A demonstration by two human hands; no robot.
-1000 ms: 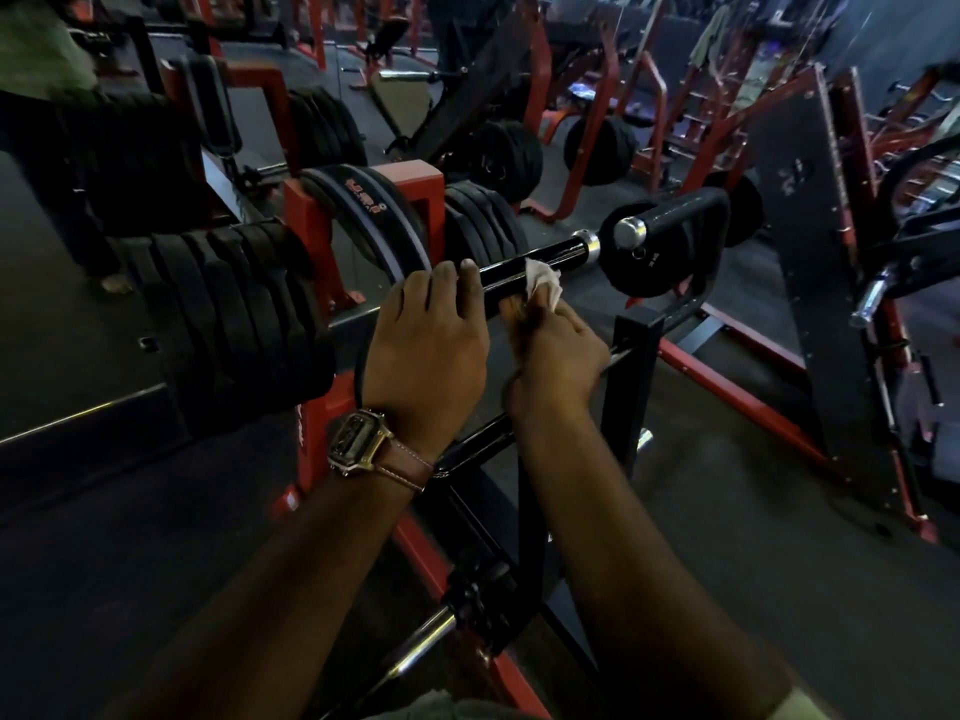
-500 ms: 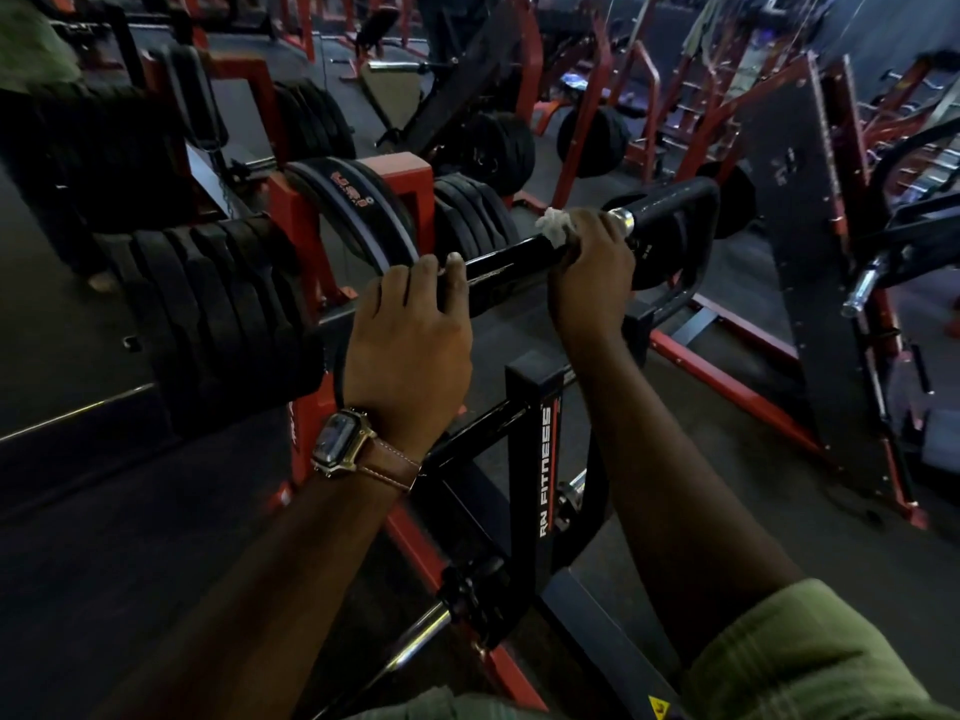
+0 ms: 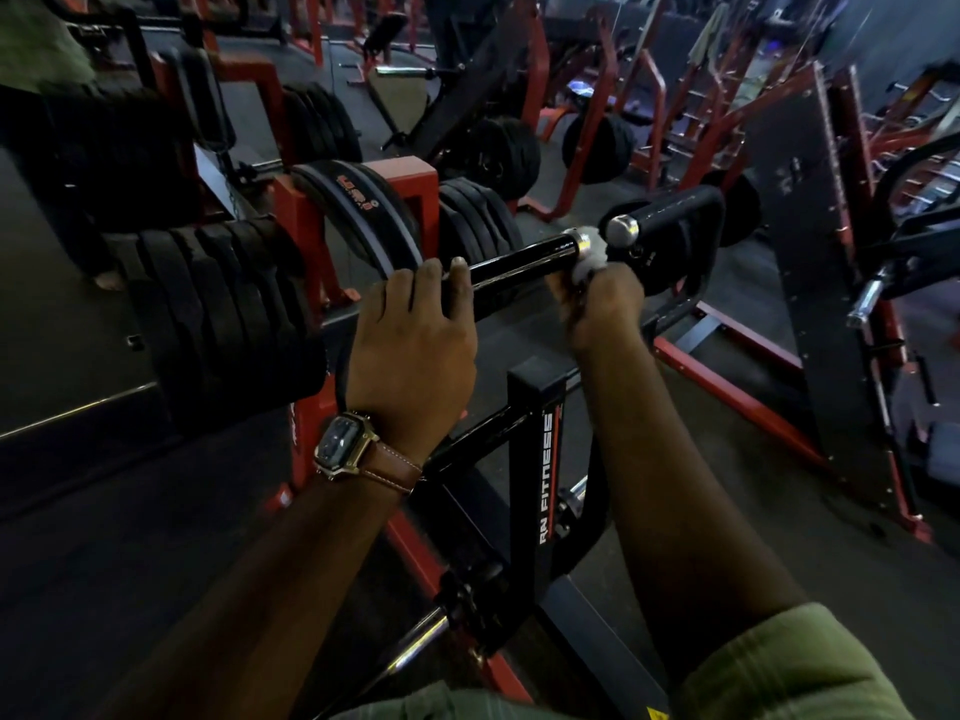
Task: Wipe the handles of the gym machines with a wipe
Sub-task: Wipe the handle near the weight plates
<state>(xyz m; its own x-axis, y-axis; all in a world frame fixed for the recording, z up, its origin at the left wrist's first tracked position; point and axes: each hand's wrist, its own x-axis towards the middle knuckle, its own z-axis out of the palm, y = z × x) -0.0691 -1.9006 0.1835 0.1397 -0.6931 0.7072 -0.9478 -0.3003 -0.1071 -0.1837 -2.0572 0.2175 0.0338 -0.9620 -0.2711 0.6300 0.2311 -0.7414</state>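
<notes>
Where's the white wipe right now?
In the head view, the wipe is right of centre, held in the right hand against the chrome tip of the black handle, away from the left hand.

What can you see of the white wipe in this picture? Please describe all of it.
The wipe is a small, crumpled piece of white material that looks like soft paper or cloth. The right hand grips it and presses it against the chrome end of the black handle. Only its upper part shows; the rest is hidden in the fingers. It lies just beside the capped end of a second black grip; whether they touch is unclear.
</notes>
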